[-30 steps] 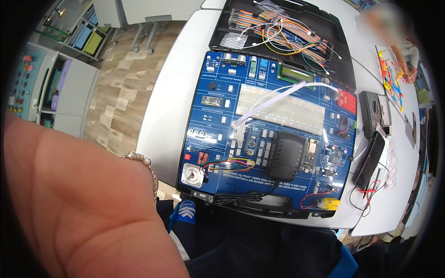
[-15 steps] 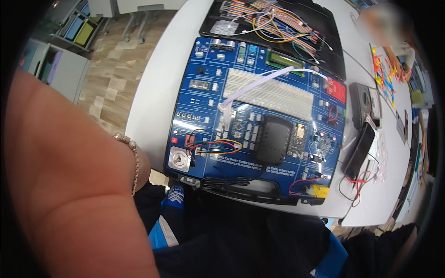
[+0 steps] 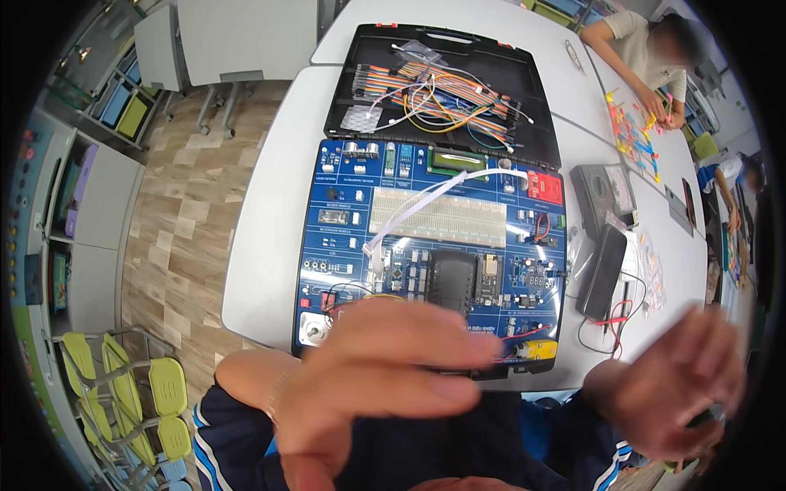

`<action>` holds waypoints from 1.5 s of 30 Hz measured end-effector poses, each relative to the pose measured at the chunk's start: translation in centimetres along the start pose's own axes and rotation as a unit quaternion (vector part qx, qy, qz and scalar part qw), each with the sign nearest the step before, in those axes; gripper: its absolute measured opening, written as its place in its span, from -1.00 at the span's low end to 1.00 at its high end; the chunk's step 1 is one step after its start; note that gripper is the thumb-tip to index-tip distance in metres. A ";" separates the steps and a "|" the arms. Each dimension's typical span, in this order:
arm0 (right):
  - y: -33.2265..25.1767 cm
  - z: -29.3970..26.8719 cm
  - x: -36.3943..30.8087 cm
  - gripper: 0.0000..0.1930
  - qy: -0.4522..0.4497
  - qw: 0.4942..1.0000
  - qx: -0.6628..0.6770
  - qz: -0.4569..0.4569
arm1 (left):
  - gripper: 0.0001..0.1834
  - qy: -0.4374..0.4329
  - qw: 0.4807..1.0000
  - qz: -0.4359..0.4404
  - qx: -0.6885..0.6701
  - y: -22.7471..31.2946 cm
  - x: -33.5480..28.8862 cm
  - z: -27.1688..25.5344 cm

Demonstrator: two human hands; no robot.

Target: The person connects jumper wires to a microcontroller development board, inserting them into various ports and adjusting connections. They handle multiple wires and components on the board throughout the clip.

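Note:
My left hand (image 3: 377, 360), a bracelet at its wrist, hovers over the near edge of the blue electronics training board (image 3: 327, 176) with its fingers stretched apart and nothing in them. It hides part of that edge and some thin wires. To the right, past the board's near corner, my raised right hand (image 3: 671, 389) is smeared by motion, so its grip cannot be made out. On the board lie a black power adapter (image 3: 453, 278) and a white ribbon of wires (image 3: 417, 209) arching over the breadboard (image 3: 438, 217). A yellow motor (image 3: 537, 350) sits at the near right corner.
Behind the board, the open case lid (image 3: 532, 106) holds bundled jumper wires (image 3: 434, 94). Right of it are a multimeter (image 3: 604, 190), a black phone (image 3: 602, 274) and red and black leads (image 3: 618, 323). Another person (image 3: 643, 65) handles colourful pieces (image 3: 634, 139). Green chairs (image 3: 123, 389) stand left.
The view has shifted, showing more of the lid and room. My left arm, which filled the left side, now has its hand over the board's near edge. My right hand has come into view.

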State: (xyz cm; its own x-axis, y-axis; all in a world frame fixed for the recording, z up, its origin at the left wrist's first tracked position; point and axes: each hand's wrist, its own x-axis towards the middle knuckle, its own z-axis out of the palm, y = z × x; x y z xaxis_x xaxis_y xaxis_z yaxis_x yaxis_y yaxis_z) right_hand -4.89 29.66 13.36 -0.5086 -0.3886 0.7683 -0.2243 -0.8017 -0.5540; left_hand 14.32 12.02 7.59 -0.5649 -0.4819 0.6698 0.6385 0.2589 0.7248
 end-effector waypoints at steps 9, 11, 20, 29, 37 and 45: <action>0.3 10.0 -3.6 -0.66 0.042 0.916 0.239 0.321 | -0.68 0.437 0.683 -0.181 -0.557 8.5 3.9 11.6; 0.0 9.3 -3.8 -0.68 0.034 0.907 0.277 0.315 | -0.73 0.465 0.654 -0.158 -0.576 9.1 3.3 13.1; -0.1 4.0 -4.5 -0.68 -0.081 0.854 0.419 0.298 | -0.70 0.179 0.890 -0.072 -0.414 5.9 -0.9 6.4; 4.2 0.9 -1.4 -0.69 -0.296 0.840 0.425 0.161 | -0.62 -0.235 0.884 0.128 -0.385 0.6 0.2 -1.9; 3.1 -4.7 -7.1 -0.59 -0.196 0.927 0.283 0.148 | -0.66 -0.378 0.863 0.046 -0.332 0.7 1.2 -6.5; -1.3 -10.9 -18.3 -0.41 -0.238 0.667 0.188 0.681 | -0.42 -0.296 0.771 -0.452 -0.337 -0.2 -13.5 -10.0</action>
State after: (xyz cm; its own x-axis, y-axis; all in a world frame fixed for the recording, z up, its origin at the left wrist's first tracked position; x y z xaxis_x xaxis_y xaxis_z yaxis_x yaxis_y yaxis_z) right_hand -4.37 42.81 -3.52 0.3135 -0.9011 -0.2996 0.4466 0.4183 -0.7909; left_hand 27.11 10.10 -3.21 -0.9508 0.3071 0.0406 -0.1419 -0.5482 0.8242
